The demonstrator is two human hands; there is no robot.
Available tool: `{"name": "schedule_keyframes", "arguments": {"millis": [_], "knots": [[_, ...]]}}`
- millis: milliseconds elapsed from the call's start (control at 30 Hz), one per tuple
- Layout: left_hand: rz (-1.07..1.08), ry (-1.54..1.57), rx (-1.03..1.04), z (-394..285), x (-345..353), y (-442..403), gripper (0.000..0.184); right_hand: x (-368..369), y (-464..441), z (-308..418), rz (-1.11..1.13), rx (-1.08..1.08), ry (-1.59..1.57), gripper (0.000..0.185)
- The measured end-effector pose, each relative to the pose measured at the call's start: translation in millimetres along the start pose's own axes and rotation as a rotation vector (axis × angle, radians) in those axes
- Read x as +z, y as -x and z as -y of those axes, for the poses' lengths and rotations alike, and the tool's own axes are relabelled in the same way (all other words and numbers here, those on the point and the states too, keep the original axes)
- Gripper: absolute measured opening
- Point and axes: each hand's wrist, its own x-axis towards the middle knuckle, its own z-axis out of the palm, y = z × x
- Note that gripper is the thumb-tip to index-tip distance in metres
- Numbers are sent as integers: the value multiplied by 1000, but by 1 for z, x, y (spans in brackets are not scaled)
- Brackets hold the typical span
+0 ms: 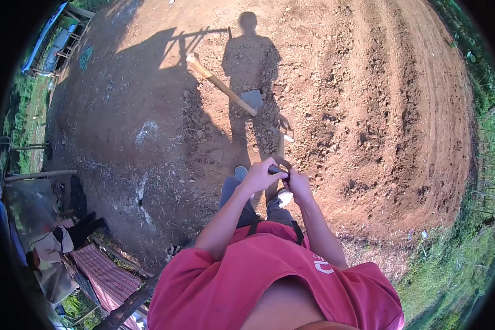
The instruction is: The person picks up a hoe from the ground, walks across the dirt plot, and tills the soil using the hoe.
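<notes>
My left hand and my right hand meet in front of my waist. Between them is a small dark curved object, gripped by the fingers of both; its kind is unclear and the fingers partly cover it. Beyond the hands, a hoe with a pale wooden handle and a flat grey blade lies on the soil. A second tool, with a wooden handle and a metal head, is just past my hands, its near end hidden behind them.
Tilled reddish soil with furrows spreads ahead and to the right. Green grass borders it at the right. At the lower left are a checked cloth and wooden poles. A blue-roofed structure stands at the upper left.
</notes>
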Motion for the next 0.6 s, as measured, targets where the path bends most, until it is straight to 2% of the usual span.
{"name": "schedule_keyframes", "arguments": {"millis": [100, 233, 267, 300, 367, 467, 500, 600], "knots": [[-32, -83, 102, 45, 38, -10, 50, -7, -25, -33, -143, -92, 72, 39], [-45, -46, 132, 23, 44, -29, 58, -16, -27, -4, -165, -119, 30, 39], [-21, -143, 59, 23, 42, -39, 58, -18, -32, 0, -156, -174, 79, 39], [68, -25, 105, 4, 22, -25, 59, -17, -32, -2, -144, -223, 133, 40], [-28, -140, 85, 16, 16, -7, 59, 4, 24, 24, -201, -206, 116, 39], [-34, -48, 146, -11, -27, 50, 60, 24, 74, 33, -158, -158, 46, 38], [1, -75, 137, 0, -30, 48, 61, 28, 69, 25, -121, -122, 10, 38], [63, -144, 134, 62, -15, 18, 64, 44, 23, -27, -181, -138, 253, 40]]}}
